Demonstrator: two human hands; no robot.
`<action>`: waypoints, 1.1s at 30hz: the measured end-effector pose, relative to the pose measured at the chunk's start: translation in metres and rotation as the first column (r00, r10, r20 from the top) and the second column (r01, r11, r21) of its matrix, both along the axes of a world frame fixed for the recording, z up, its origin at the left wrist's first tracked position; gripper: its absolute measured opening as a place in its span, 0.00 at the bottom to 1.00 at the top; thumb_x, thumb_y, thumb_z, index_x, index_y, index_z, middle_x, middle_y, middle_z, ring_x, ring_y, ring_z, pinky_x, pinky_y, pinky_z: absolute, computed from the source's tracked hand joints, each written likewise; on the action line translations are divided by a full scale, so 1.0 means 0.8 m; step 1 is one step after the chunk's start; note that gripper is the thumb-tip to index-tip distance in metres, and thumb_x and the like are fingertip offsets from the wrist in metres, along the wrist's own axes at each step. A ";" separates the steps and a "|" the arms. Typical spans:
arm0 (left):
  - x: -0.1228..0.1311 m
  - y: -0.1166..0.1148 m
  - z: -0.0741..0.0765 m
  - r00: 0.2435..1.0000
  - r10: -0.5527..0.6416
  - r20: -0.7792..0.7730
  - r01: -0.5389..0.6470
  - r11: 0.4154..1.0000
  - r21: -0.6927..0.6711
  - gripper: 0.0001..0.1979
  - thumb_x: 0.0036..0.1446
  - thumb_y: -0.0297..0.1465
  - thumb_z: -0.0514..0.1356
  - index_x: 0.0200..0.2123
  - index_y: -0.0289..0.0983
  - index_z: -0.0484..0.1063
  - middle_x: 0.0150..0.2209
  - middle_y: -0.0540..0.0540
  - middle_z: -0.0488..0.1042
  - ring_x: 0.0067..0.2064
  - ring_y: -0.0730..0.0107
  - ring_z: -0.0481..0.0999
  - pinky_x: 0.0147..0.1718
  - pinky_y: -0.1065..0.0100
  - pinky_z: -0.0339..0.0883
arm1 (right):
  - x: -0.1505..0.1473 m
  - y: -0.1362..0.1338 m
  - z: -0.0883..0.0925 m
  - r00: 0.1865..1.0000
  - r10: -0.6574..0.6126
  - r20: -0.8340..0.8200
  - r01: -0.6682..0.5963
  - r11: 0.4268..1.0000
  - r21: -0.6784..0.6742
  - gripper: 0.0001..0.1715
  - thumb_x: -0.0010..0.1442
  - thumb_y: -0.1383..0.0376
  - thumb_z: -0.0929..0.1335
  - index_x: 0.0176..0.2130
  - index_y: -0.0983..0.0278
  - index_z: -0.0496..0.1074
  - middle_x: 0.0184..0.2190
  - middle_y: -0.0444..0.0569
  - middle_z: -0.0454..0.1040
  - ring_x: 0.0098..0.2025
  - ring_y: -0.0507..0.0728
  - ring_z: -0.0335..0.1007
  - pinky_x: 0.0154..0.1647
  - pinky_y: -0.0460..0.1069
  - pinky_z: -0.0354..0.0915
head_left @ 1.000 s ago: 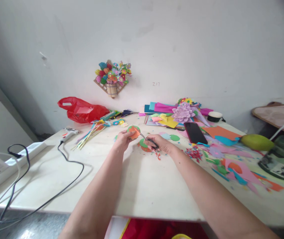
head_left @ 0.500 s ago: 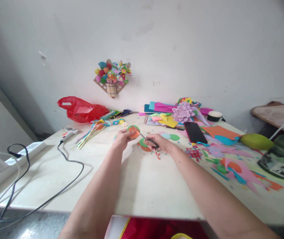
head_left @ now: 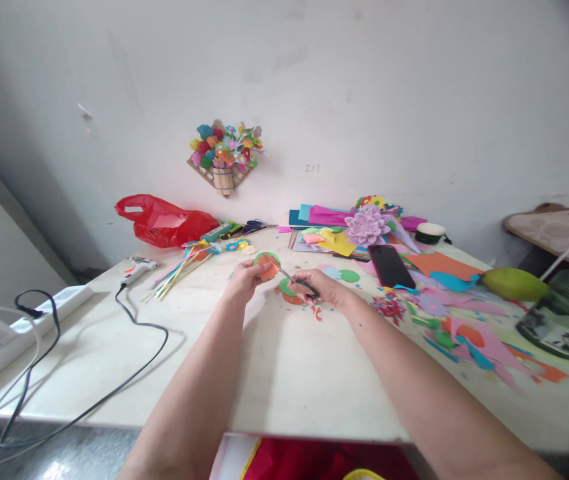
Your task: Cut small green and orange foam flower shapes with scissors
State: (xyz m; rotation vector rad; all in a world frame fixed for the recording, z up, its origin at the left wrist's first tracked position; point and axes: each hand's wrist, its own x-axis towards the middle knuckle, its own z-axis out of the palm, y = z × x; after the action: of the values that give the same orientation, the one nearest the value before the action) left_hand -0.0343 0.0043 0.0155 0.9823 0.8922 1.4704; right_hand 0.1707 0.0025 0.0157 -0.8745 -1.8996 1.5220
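Scissors (head_left: pixel 306 288), orange piece (head_left: pixel 267 271), wall writing (head_left: pixel 312 169) — "217"

Wht. table (head_left: pixel 284 387) is littered, esp. at R, where phone (head_left: pixel 392 267), green fruit (head_left: pixel 513 285), glass jar (head_left: pixel 562 323) & paper scraps (head_left: pixel 482 340) are spread. Paper rounds (head_left: pixel 287 289) are stacked nr. ctr.; power strip (head_left: pixel 72 304), glue gun (head_left: pixel 140 269) & thin sticks (head_left: pixel 172 277) are laid at L, w/ red bag (head_left: pixel 174 228) set at back.

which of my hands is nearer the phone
Right. The right hand is a short way left of the phone; the left hand is farther left.
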 end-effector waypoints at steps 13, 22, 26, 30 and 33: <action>0.002 -0.002 0.000 1.000 -0.011 0.021 0.011 1.000 -0.014 0.11 0.33 0.27 0.69 0.26 0.32 0.76 0.26 0.44 0.77 0.28 0.67 0.75 0.31 0.67 0.69 | -0.002 -0.008 0.008 1.000 -0.023 0.017 0.023 1.000 0.007 0.17 0.48 0.55 0.70 0.29 0.66 0.67 0.13 0.38 0.62 0.13 0.45 0.53 0.14 0.42 0.46; 0.002 -0.003 0.002 1.000 -0.010 0.025 0.011 1.000 -0.022 0.12 0.33 0.27 0.69 0.27 0.32 0.76 0.26 0.44 0.77 0.28 0.68 0.75 0.31 0.67 0.69 | -0.003 -0.008 0.008 0.999 -0.050 -0.002 0.050 0.998 -0.029 0.15 0.48 0.57 0.71 0.30 0.66 0.68 0.13 0.37 0.62 0.14 0.46 0.53 0.15 0.42 0.46; 0.005 -0.004 0.004 0.999 -0.002 0.041 0.003 1.000 -0.023 0.12 0.33 0.27 0.69 0.27 0.32 0.75 0.27 0.44 0.77 0.27 0.68 0.75 0.31 0.67 0.70 | -0.005 -0.008 0.008 0.997 -0.064 -0.032 0.063 0.998 -0.028 0.16 0.47 0.57 0.71 0.29 0.67 0.68 0.13 0.38 0.62 0.14 0.46 0.54 0.15 0.43 0.48; 0.009 -0.006 0.006 0.997 0.008 0.076 -0.006 1.000 -0.026 0.12 0.33 0.26 0.68 0.27 0.32 0.75 0.27 0.44 0.77 0.29 0.67 0.76 0.31 0.66 0.71 | -0.006 -0.007 0.006 0.996 -0.070 -0.062 0.069 0.997 -0.019 0.17 0.46 0.57 0.72 0.29 0.67 0.68 0.13 0.38 0.63 0.14 0.46 0.54 0.15 0.43 0.48; 0.012 -0.007 0.006 0.995 0.019 0.095 -0.016 0.999 -0.036 0.11 0.35 0.26 0.67 0.28 0.32 0.74 0.28 0.44 0.77 0.30 0.66 0.76 0.31 0.66 0.71 | -0.006 -0.005 0.003 0.994 -0.069 -0.082 0.067 0.997 -0.028 0.17 0.47 0.57 0.72 0.30 0.67 0.68 0.14 0.38 0.63 0.14 0.46 0.54 0.15 0.43 0.48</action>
State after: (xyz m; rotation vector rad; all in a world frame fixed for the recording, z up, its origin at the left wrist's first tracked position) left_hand -0.0245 -0.0015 0.0206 0.8734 0.8563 1.4990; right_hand 0.1659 -0.0014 0.0179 -0.8650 -1.7776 1.5204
